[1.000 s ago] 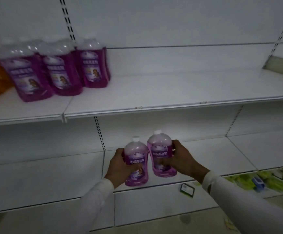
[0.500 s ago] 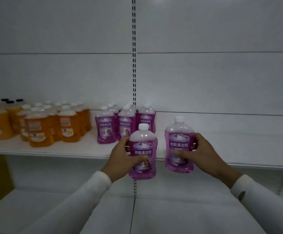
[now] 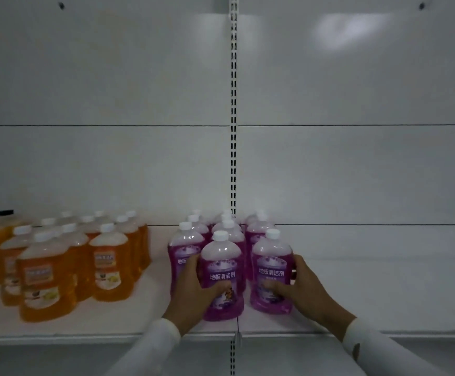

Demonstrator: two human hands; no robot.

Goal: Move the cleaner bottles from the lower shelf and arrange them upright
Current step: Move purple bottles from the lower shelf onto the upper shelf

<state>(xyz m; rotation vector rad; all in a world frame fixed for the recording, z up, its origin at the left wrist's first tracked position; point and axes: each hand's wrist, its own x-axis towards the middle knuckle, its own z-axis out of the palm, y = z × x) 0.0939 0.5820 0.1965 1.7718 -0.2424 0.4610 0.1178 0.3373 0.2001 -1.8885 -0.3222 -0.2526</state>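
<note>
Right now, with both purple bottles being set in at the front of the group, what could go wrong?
1. The left hand sits between its bottle and the front-left purple bottle; pulling out could nudge either one over.
2. The right-hand bottle stands near the shelf's front edge, so a clumsy release by the right hand might tip it off.

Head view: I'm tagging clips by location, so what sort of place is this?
Probably a shop aisle: white shelf, slotted upright, and rows of identical purple bottles and orange bottles.
</note>
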